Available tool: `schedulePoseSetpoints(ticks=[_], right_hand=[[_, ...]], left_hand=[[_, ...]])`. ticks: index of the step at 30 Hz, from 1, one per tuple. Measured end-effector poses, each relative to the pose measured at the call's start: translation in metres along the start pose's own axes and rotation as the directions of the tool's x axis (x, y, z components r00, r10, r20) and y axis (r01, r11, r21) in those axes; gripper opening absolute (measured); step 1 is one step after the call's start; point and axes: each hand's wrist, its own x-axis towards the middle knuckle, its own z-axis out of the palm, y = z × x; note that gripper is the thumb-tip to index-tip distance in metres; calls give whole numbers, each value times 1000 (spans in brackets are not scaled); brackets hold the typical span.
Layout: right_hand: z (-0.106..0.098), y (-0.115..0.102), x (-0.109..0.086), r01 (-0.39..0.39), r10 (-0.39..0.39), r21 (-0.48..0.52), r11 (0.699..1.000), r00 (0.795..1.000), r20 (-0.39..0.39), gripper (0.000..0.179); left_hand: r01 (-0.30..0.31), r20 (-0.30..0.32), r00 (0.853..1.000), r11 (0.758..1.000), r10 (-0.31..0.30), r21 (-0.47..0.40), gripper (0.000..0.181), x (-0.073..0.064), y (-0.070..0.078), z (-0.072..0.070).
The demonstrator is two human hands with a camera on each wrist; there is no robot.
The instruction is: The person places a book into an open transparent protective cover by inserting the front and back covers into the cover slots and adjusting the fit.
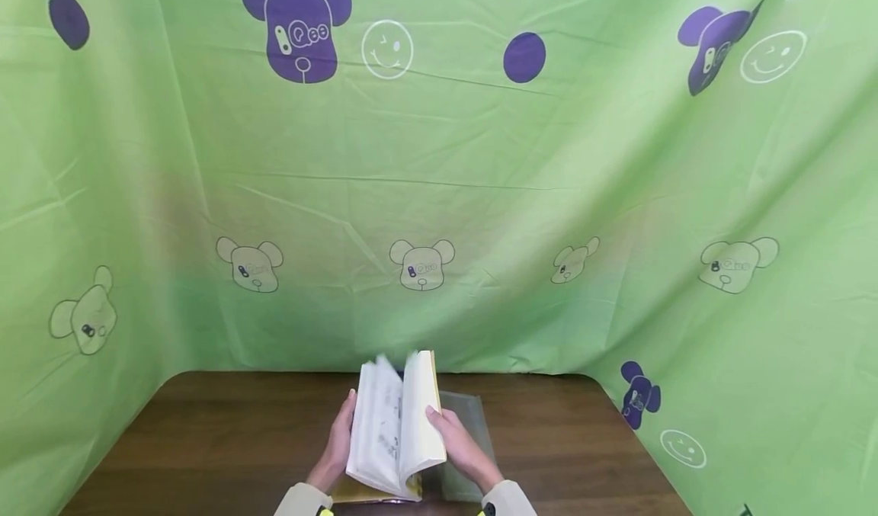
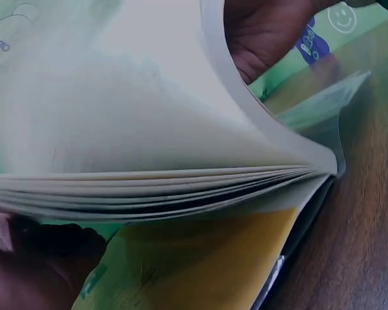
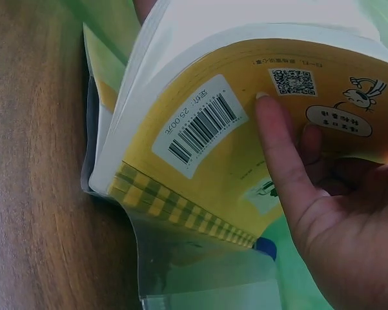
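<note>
In the head view an open book (image 1: pixel 420 432) with white pages stands tilted over the table, several pages blurred. My right hand (image 1: pixel 459 443) grips its right half, thumb on the pages. The right wrist view shows that hand's fingers (image 3: pixel 281 148) against the yellow back cover (image 3: pixel 187 171), which bears a barcode and a QR code. My left hand (image 1: pixel 339 440) holds the left side. Seen from the left wrist, its fingers (image 2: pixel 58 242) lie beneath the pages (image 2: pixel 135 123), partly hidden. A clear plastic book cover (image 3: pixel 206 265) hangs loose from the back cover.
The brown wooden table (image 1: pixel 562 440) lies under the book. Part of the clear plastic (image 1: pixel 469 417) spreads to the book's right. A green cloth (image 1: pixel 439 158) with bear and smiley prints hangs behind the table and along both sides.
</note>
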Motion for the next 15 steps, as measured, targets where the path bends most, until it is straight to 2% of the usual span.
schedulePoseSetpoints(ticks=[4, 9, 15], right_hand=[[1, 0, 1, -6, 6, 12, 1000, 1000, 3, 60], [3, -1, 2, -6, 6, 6, 1000, 1000, 9, 61], [6, -1, 2, -12, 12, -4, 1000, 1000, -1, 63]], left_hand=[[15, -11, 1000, 1000, -15, -6, 84, 0, 2, 2], [3, -23, 1000, 1000, -4, -28, 83, 1, 3, 5], [-12, -31, 999, 999, 11, -50, 79, 1, 1, 2]])
